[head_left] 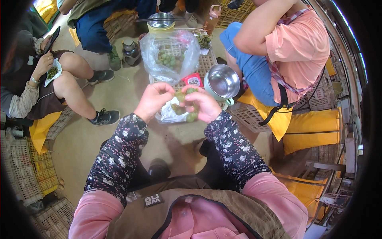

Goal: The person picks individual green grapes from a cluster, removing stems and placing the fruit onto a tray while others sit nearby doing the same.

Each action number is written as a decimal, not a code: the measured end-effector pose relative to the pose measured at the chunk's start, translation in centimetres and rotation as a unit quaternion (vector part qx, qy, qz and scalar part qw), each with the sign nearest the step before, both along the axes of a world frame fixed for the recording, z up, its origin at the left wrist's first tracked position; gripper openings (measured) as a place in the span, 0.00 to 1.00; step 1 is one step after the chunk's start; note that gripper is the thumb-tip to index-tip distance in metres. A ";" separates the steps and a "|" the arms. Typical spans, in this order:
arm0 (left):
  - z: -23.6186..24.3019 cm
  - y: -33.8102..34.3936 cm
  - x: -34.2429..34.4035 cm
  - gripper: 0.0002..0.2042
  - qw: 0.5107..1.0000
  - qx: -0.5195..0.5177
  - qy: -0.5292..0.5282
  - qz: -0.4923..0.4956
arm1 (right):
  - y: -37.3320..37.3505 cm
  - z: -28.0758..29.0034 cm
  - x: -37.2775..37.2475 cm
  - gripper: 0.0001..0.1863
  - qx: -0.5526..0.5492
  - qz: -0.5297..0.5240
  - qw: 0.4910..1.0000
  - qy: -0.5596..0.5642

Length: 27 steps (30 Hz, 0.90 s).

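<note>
A small bunch of green grapes [191, 116] hangs from my right hand [207, 104], whose fingers are curled round its upper part. My left hand [153, 100] pinches with thumb and forefinger at a pale grape [180, 96] on the bunch's left side; the fingertips partly hide the contact. Below the hands lies a crumpled white sheet [169, 113] at the near edge of an upturned-looking plastic crate [205, 61]. Just beyond my hands is a red packet [193, 79]. Farther off, a clear plastic bag [149, 55] holds more green grapes [169, 59].
A metal bowl [223, 81] stands right of the packet, and a yellowish pot [161, 24] stands at the back. Another person [294, 51] sits close on the right; one more [67, 71] sits left, holding greens on paper. Crates [24, 175] line both sides.
</note>
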<state>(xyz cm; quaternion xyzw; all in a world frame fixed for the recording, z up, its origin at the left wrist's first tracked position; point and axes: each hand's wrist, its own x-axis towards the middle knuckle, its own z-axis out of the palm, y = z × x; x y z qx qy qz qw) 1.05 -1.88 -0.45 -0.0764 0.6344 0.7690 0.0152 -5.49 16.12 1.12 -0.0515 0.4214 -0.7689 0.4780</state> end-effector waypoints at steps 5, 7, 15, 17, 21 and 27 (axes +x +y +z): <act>0.3 0.4 -0.7 0.01 0.985 -0.154 0.075 0.024 | 0.3 0.9 -0.4 0.10 0.003 0.004 1.000 -0.022; 0.5 1.1 -0.9 0.02 0.970 -0.216 0.108 0.025 | 1.3 0.8 -1.0 0.10 0.019 -0.009 1.000 -0.002; 1.8 1.0 0.8 0.04 0.941 -0.259 0.212 0.042 | 0.3 -0.8 0.3 0.08 0.079 -0.003 0.995 0.065; 1.7 1.2 0.7 0.04 0.938 -0.261 0.224 0.034 | 0.4 -0.4 0.3 0.10 0.100 0.001 0.992 0.079; 2.0 1.3 0.6 0.05 0.936 -0.287 0.203 0.021 | 0.0 0.5 0.5 0.05 0.092 -0.044 0.993 0.055; 2.2 1.3 0.5 0.05 0.910 -0.345 0.230 0.028 | -0.2 0.0 0.3 0.05 0.105 -0.043 0.992 0.059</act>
